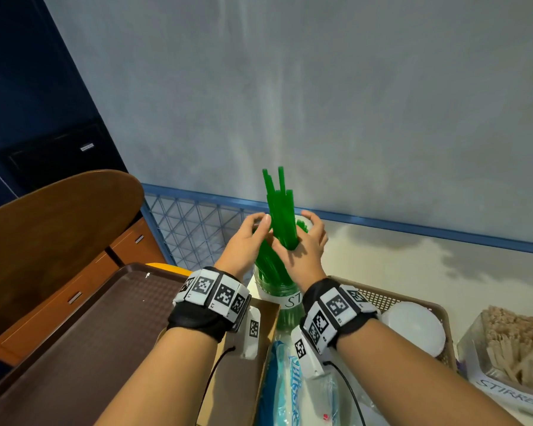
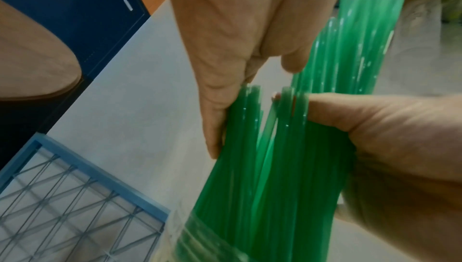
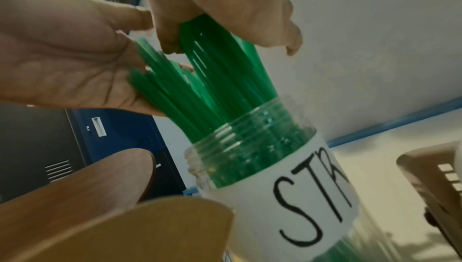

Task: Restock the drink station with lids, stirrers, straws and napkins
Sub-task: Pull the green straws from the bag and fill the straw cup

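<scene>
Green straws (image 1: 280,210) stand in a clear jar (image 1: 274,289) with a white label reading "STR" (image 3: 312,207), between my two wrists in the head view. My right hand (image 1: 302,238) grips a bundle of the straws (image 3: 220,65) above the jar's mouth, and their tops stick up past my fingers. My left hand (image 1: 257,229) lies against the left side of the straws (image 2: 250,157) with its palm (image 3: 62,59) open and its fingers (image 2: 215,124) laid along them. The jar's lower part is hidden behind my right wrist.
A brown tray (image 1: 74,333) lies at the left. A beige basket (image 1: 379,298) holds white lids (image 1: 413,330), and a clear tub marked stirrers (image 1: 511,348) stands at the right. A blue-and-white plastic pack (image 1: 290,379) lies below the jar. A blue wire rack (image 1: 197,229) stands behind.
</scene>
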{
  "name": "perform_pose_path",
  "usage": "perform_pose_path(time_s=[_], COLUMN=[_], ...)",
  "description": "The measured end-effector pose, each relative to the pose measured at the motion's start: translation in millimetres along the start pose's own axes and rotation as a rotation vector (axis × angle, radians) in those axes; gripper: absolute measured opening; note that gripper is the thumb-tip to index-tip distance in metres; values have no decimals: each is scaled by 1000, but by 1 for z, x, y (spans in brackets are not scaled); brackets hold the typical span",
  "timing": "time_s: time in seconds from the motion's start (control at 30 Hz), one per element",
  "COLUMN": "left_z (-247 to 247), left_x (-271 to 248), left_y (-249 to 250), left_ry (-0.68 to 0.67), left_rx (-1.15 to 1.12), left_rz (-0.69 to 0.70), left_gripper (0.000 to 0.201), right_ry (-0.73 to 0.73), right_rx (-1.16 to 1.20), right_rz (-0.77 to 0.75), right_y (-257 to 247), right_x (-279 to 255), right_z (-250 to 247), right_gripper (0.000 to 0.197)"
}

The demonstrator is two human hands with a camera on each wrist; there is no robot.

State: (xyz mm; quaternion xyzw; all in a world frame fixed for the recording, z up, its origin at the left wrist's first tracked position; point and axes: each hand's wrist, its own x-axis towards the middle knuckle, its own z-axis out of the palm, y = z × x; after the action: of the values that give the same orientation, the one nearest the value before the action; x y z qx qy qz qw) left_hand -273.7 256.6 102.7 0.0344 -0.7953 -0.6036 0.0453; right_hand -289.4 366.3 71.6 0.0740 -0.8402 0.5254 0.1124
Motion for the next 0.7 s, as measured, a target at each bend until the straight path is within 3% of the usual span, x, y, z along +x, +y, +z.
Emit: perform_pose_path(time_s=[0.13,0.23,0.37,0.43,0.53,0.63,0.7], left_z=[4,9,10,12,11,9,12], left_x=[0,0,2,5,10,16,13], left_y=[20,38,44,36,18,0,-2], left_ry=[103,97,55,81,111,-58,-129], left_rx=[5,-7,240,475,690,728,796], left_rz=[188,352,442,399,125,1,-9], left_gripper=[50,56,44,42,51,61,52], right_ry=[-23,40,68,37,31,-15,-115], right_rx=[149,209,287,214,148,59,-11], right_rz=[-14,-21,-30,-68,-122,-186,-164], right_y=[4,3,4,5,8,7,5], right_x=[-1,-5,-2,-2,-3,-2,-3], right_z=[2,3,-2,-4,-2,-1,-2], right_gripper=[32,35,22,28,53,51,50])
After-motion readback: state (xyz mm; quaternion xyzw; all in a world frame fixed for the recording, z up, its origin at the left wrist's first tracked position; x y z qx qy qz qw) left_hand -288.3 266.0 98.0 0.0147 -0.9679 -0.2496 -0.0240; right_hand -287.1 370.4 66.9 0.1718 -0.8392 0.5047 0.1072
